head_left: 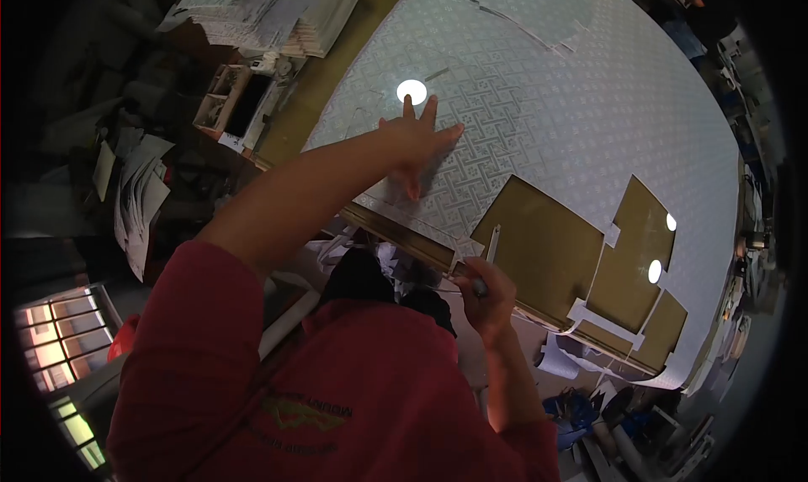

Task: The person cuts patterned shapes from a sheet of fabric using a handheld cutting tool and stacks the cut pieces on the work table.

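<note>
My left hand (412, 141) lies with its fingers spread on a pale, shiny sheet with a woven lattice pattern (480, 145), near the table's front edge. Its thumb points back toward me. My right hand (488, 295) is closed at the table edge, by a narrow corner flap of the sheet (468, 248). A small dark object shows between its fingers, too hidden to name. Just beyond the fingertips a thin, pale stick-like piece (494, 241) lies by the cut edge; whether the hand holds it I cannot tell.
Cut-out openings expose the brown table top (539, 238), with narrow white strips (606, 324) between them. Offcuts (539, 23) lie on the sheet's far part. Paper stacks (269, 15) and a wooden box (223, 97) stand at left. Clutter (623, 423) fills the floor at lower right.
</note>
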Motion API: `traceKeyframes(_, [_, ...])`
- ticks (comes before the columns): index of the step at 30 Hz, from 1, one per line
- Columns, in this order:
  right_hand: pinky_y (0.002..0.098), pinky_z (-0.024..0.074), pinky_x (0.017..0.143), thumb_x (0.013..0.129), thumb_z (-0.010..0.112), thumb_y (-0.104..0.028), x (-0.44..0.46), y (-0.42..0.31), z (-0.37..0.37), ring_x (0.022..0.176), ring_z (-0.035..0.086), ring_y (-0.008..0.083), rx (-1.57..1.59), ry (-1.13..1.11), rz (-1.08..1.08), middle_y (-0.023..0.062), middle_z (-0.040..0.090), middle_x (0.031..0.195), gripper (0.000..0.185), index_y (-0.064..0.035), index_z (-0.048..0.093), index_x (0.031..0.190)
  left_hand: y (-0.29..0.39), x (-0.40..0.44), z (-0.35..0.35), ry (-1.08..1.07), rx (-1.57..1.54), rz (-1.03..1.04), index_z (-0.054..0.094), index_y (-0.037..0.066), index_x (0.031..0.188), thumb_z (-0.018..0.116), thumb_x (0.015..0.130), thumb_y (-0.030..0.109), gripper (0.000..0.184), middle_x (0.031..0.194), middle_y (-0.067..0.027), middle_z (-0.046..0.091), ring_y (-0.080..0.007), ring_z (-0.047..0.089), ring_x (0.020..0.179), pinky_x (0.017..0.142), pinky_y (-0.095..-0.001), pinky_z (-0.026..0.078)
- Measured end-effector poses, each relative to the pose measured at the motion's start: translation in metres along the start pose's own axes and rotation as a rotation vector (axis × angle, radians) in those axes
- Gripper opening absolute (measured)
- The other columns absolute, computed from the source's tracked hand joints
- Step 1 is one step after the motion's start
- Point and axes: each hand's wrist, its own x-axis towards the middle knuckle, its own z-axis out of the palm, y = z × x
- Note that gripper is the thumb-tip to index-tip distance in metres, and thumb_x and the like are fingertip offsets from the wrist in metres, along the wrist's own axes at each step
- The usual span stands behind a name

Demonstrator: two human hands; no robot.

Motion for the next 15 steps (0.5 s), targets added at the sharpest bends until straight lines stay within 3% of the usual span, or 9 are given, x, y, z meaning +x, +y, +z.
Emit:
traceKeyframes(2, [0.0371,0.0489,0.06,0.078,0.088,-0.005,0.008,-0.009,-0.01,0.068,0.064,0.0271,-0.052,-0.029,0.057,0.0106,0.067,0.082,0.033,-0.0065,0.071,0.106,-0.006,-0.003,-0.005,0.016,-0.006,-0.061,0.009,0.042,0.168,0.107,0.047,0.033,0.156,0.174,-0.0224,-0.015,-0.0591,-0.006,0.156,0.109,-0.0831,0.033])
traceKeyframes(5, [0.0339,0.0491,0.061,0.081,0.085,-0.003,0.009,0.001,-0.01,0.068,0.064,0.023,-0.029,0.005,-0.029,0.0102,0.065,0.081,0.028,-0.0053,0.072,0.105,-0.007,-0.006,-0.001,0.032,-0.022,-0.034,0.01,0.044,0.167,0.108,0.045,0.033,0.157,0.174,-0.0212,-0.015,-0.0585,-0.007,0.156,0.11,-0.0831,0.032])
traceKeyframes(10, [0.0335,0.0536,0.065,0.091,0.074,-0.001,0.009,0.004,-0.011,0.071,0.069,0.0226,0.045,0.027,0.162,0.0133,0.069,0.082,0.016,-0.0044,0.072,0.106,-0.006,-0.006,-0.003,0.014,-0.086,0.002,0.013,0.044,0.167,0.108,0.043,0.032,0.157,0.175,-0.02,-0.017,-0.057,-0.008,0.157,0.11,-0.0834,0.029])
traceKeyframes(12, [0.0351,0.0552,0.066,0.092,0.072,-0.003,0.013,0.0,-0.016,0.071,0.071,0.0248,0.002,-0.037,0.318,0.0153,0.07,0.083,0.014,-0.0048,0.071,0.106,-0.011,-0.004,-0.003,0.025,-0.085,0.001,0.013,0.044,0.167,0.108,0.043,0.032,0.157,0.175,-0.0197,-0.016,-0.0565,-0.007,0.157,0.111,-0.0831,0.03])
traceKeyframes(15, [0.0352,0.0558,0.067,0.093,0.074,-0.007,0.025,-0.006,-0.021,0.072,0.074,0.027,-0.065,-0.14,0.369,0.0167,0.073,0.084,0.016,-0.0054,0.071,0.108,-0.006,-0.001,0.001,0.039,-0.045,-0.03,0.013,0.044,0.167,0.108,0.044,0.034,0.156,0.175,-0.0198,-0.014,-0.0556,-0.004,0.158,0.112,-0.0817,0.031])
